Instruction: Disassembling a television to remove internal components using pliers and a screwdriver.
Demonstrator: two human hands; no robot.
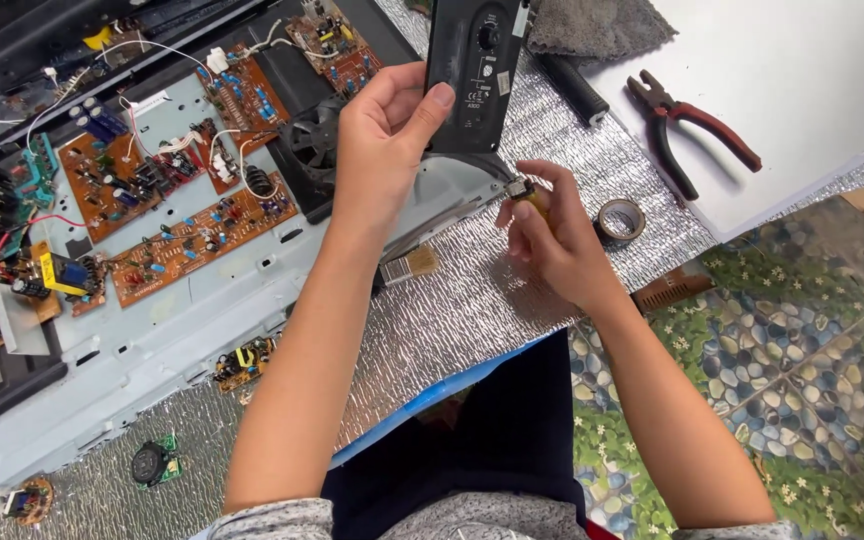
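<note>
The left hand [384, 130] grips a black panel [475, 70] upright above the foil-covered surface [472, 310]. The right hand [552, 240] closes on a small yellow-handled tool [524, 192] just beside the panel's lower edge. Red-handled pliers [692, 130] lie well apart.

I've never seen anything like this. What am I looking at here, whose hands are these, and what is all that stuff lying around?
This is one picture from a camera worn on a person's head, looking down at their own bare hands. The left hand holds up a black panel with a knob. The right hand pinches a small metal part in its fingers. To the left lies an opened device with brown circuit boards and a fan. On the silver foil mat lie a paintbrush and a tape roll; red-handled pliers rest on a white sheet.
</note>
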